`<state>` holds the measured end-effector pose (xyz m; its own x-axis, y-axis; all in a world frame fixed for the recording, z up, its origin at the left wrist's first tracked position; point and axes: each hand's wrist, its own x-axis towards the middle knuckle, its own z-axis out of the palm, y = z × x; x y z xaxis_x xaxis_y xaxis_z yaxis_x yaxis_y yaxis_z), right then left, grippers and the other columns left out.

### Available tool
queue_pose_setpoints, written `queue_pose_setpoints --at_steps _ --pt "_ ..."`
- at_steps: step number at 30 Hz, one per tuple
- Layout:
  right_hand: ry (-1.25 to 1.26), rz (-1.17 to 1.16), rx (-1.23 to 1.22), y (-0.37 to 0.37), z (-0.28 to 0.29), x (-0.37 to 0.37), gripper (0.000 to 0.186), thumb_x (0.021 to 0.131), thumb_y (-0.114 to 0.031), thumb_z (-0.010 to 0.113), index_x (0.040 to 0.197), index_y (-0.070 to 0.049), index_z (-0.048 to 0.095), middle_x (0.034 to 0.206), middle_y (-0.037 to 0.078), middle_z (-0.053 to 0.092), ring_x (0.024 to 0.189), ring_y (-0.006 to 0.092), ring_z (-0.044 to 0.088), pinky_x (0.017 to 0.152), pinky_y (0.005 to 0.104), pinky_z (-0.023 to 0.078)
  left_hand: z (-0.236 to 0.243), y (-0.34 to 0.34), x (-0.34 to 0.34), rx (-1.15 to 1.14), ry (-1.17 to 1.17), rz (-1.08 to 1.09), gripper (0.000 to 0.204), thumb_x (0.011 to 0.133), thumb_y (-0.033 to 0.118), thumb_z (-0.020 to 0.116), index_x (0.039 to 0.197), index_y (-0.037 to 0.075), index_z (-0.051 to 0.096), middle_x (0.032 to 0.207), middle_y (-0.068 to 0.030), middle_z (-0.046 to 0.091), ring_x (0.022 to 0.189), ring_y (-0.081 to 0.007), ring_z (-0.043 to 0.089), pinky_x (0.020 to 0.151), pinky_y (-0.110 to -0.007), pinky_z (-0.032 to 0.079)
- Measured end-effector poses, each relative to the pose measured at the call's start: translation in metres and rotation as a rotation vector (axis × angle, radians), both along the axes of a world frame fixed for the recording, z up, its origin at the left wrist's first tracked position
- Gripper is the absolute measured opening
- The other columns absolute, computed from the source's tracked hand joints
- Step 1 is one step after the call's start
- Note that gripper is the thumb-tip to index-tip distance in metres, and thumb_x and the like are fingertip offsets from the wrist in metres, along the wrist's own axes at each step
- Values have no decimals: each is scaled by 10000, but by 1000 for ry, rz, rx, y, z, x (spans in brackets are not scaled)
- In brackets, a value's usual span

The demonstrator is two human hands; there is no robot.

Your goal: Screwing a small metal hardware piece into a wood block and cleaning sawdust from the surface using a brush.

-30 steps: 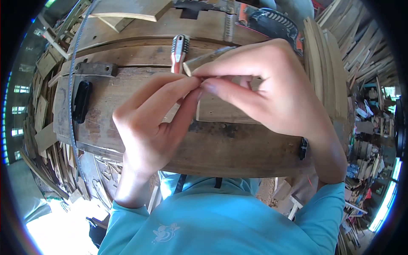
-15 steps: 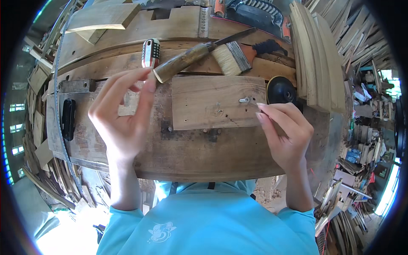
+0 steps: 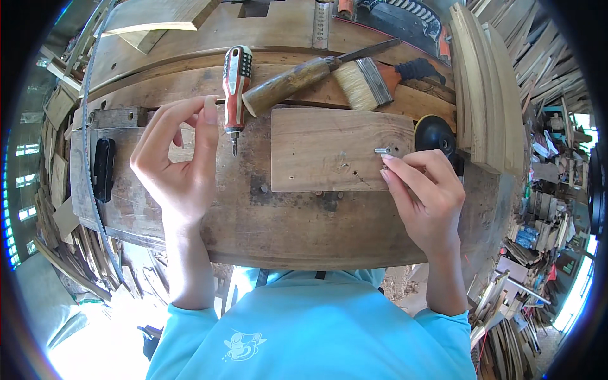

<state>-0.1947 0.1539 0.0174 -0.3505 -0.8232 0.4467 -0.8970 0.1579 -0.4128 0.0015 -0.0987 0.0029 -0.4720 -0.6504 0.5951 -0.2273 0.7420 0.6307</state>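
My left hand (image 3: 174, 161) is raised left of the red, white and dark screwdriver (image 3: 235, 92), thumb and index pinched; what they hold, if anything, is too small to make out. Over the right end of a flat board (image 3: 316, 152), my right hand (image 3: 421, 193) pinches something small that I cannot name, beside a short metal pin or bolt (image 3: 381, 151) lying on the wood. A wooden-handled tool (image 3: 285, 82) with a long dark blade lies diagonally behind the board, next to a wide paintbrush (image 3: 358, 85). A round black pad (image 3: 434, 136) is partly hidden behind my right hand.
The worn workbench (image 3: 304, 231) holds a ruler (image 3: 320, 25), a sanding tool (image 3: 399, 25), a black oblong object (image 3: 103, 171), stacked curved boards (image 3: 475, 95) and offcuts (image 3: 161, 19). A thin strip (image 3: 95, 190) crosses the left end. Wood piles surround the bench.
My hands were together over the bench's middle; they have moved apart, left hand leftward, right hand down to the board's right end, uncovering the board, brush and pad. The view shifted slightly.
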Motion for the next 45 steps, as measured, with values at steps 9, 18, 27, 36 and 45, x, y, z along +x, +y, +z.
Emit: queue_pose_setpoints --at_steps 9,18,27,36,45 --pt "-18 -18 23 1 0 1 216 842 -18 851 1052 -21 798 885 68 671 746 202 616 630 313 491 -3 -1 2 40 -9 -7 95 951 104 778 988 25 815 836 -57 771 706 -90 629 594 -265 390" --pt "-40 0 -12 2 -2 -2 215 833 -21 859 1039 -16 799 872 70 663 746 211 623 636 328 499 -2 1 -1 23 -40 -30 88 951 100 774 982 26 809 821 -50 759 704 -96 631 600 -272 402" --pt "-45 -6 -15 2 -2 1 208 842 -25 857 1043 -20 804 875 63 658 742 198 613 617 313 484 1 3 -2 16 -79 -7 89 945 110 774 984 42 815 860 -44 782 727 -112 670 610 -269 422" --pt "-207 -68 -52 8 -10 -1 246 826 -53 878 1066 -57 826 882 55 668 761 182 622 632 298 498 2 -6 -25 231 -427 83 567 1000 326 703 1485 51 597 980 -111 787 824 -185 723 791 -346 575" --pt "-417 -71 -146 12 -20 -2 309 813 -77 890 1113 -71 821 961 70 686 820 177 666 652 283 544 15 -66 -67 257 -618 -75 573 941 454 800 1185 -59 726 764 -107 747 582 -128 657 521 -299 514"
